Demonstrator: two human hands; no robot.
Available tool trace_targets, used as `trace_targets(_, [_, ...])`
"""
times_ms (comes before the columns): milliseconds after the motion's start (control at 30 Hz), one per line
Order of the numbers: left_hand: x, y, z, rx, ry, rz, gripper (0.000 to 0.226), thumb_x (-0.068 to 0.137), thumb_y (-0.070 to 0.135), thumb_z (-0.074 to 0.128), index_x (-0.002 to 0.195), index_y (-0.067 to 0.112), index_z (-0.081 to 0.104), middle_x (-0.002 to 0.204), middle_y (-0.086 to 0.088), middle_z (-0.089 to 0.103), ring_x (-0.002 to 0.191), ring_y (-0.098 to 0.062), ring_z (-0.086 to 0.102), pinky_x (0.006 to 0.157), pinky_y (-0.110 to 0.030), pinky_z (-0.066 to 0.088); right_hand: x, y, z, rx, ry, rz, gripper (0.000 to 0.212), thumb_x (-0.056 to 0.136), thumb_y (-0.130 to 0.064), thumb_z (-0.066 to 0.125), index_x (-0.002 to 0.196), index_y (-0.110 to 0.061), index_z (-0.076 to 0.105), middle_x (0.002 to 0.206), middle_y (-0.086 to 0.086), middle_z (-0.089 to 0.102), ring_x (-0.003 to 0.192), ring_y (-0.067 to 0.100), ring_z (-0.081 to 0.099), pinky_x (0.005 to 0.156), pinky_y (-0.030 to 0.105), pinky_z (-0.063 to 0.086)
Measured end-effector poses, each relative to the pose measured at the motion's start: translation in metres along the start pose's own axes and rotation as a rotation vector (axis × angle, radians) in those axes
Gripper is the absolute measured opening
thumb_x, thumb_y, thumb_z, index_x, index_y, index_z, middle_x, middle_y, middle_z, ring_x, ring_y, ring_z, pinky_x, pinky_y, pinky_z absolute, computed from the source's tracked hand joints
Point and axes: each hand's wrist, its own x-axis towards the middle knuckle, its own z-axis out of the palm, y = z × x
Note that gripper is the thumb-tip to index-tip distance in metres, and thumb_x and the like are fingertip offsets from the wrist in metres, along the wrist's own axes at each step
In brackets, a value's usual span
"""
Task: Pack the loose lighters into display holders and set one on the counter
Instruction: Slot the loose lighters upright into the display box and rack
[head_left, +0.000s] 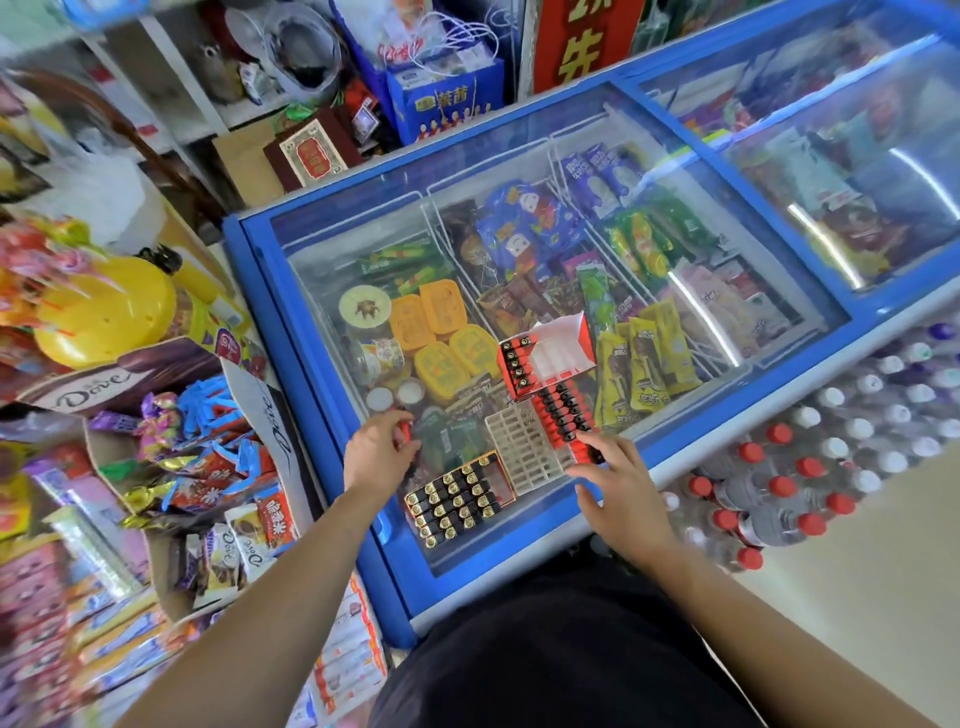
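On the glass lid of a blue freezer (332, 364) lie a white grid display holder (522, 447), partly filled with a row of red lighters (563, 413). My left hand (376, 449) is shut on one red lighter (404, 429) left of the holder. My right hand (610, 478) rests at the holder's near right corner, fingertips on the red lighters there. A tray packed with black lighters (457, 499) sits near the front edge. An open red-and-white carton (545, 356) with a few lighters stands behind the holder.
Ice creams fill the freezer under the glass. A Dove chocolate box (171, 405) and sweets crowd the left counter. Shrink-wrapped bottles with red and white caps (810, 478) are stacked on the floor to the right. Shelves and bags stand behind.
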Motion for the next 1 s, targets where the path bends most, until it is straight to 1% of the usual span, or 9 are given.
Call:
trace_targets(133, [0.001,0.004,-0.004,-0.064,0.001,-0.036,0.053,0.077,0.015,0.078,0.126,0.029,0.061,0.111,0.005,0.062,0.089,-0.015,0.063,0.08,-0.032,0.052,0.001,-0.002,-0.003,0.025,-0.002,0.006,0.025,0.083,-0.006,0.073,0.103,-0.019,0.078,0.14,-0.003,0.055,0.128,0.017,0.039,0.103,0.034,0.043])
trace_targets(267, [-0.004,0.016,-0.015,-0.285,0.034,-0.113,0.032,0.08,0.011,0.076,0.105,0.03,0.069,0.097,0.006,0.073,0.085,-0.005,0.066,0.088,-0.036,0.059,0.007,-0.006,-0.008,0.122,0.034,0.043,0.026,0.084,-0.007,0.074,0.106,-0.021,0.076,0.129,-0.006,0.061,0.119,0.005,0.039,0.1,0.032,0.043])
trace_targets(433, [-0.035,0.062,-0.029,-0.539,-0.042,0.018,0.028,0.086,0.002,0.073,0.098,0.027,0.075,0.091,0.008,0.074,0.083,-0.003,0.067,0.079,-0.021,0.056,0.014,-0.035,-0.023,0.288,0.086,0.138,0.028,0.088,-0.018,0.073,0.115,-0.025,0.072,0.116,-0.017,0.063,0.112,0.001,0.049,0.1,0.016,0.039])
trace_targets(500, [-0.053,0.079,-0.031,-0.615,-0.128,0.079,0.03,0.086,0.001,0.075,0.099,0.028,0.076,0.093,0.007,0.076,0.088,-0.008,0.069,0.081,-0.024,0.058,0.017,-0.056,-0.032,0.474,0.049,0.181,0.034,0.088,-0.018,0.076,0.12,-0.023,0.07,0.116,-0.015,0.066,0.104,-0.002,0.058,0.094,0.016,0.047])
trace_targets(600, [-0.078,0.094,-0.025,-0.662,-0.214,0.196,0.034,0.086,-0.005,0.074,0.101,0.026,0.075,0.095,0.007,0.077,0.086,-0.011,0.073,0.082,-0.021,0.056,0.023,-0.079,-0.042,0.734,-0.051,0.236,0.044,0.087,-0.015,0.077,0.128,-0.023,0.064,0.114,-0.013,0.067,0.091,0.005,0.067,0.083,0.018,0.054])
trace_targets(700, [-0.093,0.097,-0.013,-0.674,-0.258,0.265,0.033,0.088,-0.008,0.071,0.108,0.018,0.076,0.095,0.004,0.078,0.083,-0.014,0.076,0.081,-0.027,0.061,0.025,-0.082,-0.043,0.696,-0.05,0.191,0.029,0.087,-0.01,0.076,0.114,-0.021,0.071,0.102,-0.009,0.072,0.088,0.008,0.069,0.08,0.018,0.054])
trace_targets(800, [-0.097,0.089,-0.003,-0.602,-0.245,0.278,0.037,0.087,0.001,0.075,0.113,0.028,0.075,0.103,0.014,0.077,0.098,-0.009,0.073,0.093,-0.034,0.059,0.021,-0.072,-0.046,0.639,-0.052,0.189,0.015,0.086,-0.008,0.077,0.099,-0.017,0.075,0.089,-0.005,0.074,0.08,0.011,0.068,0.076,0.021,0.055])
trace_targets(900, [-0.097,0.072,-0.002,-0.37,-0.033,0.383,0.041,0.083,0.03,0.078,0.123,0.031,0.07,0.12,0.023,0.067,0.117,0.003,0.057,0.106,-0.031,0.046,0.015,-0.049,-0.058,0.533,0.0,0.212,0.017,0.085,-0.006,0.078,0.099,-0.016,0.075,0.086,-0.009,0.072,0.078,0.003,0.065,0.075,0.013,0.051])
trace_targets(1000, [-0.091,0.045,0.003,-0.151,0.032,0.37,0.071,0.071,0.057,0.069,0.136,0.029,0.063,0.134,0.015,0.06,0.126,-0.013,0.05,0.109,-0.045,0.041,0.012,-0.021,-0.062,0.367,-0.005,0.255,0.019,0.084,-0.005,0.078,0.098,-0.017,0.074,0.084,-0.013,0.07,0.079,-0.007,0.063,0.075,0.004,0.046])
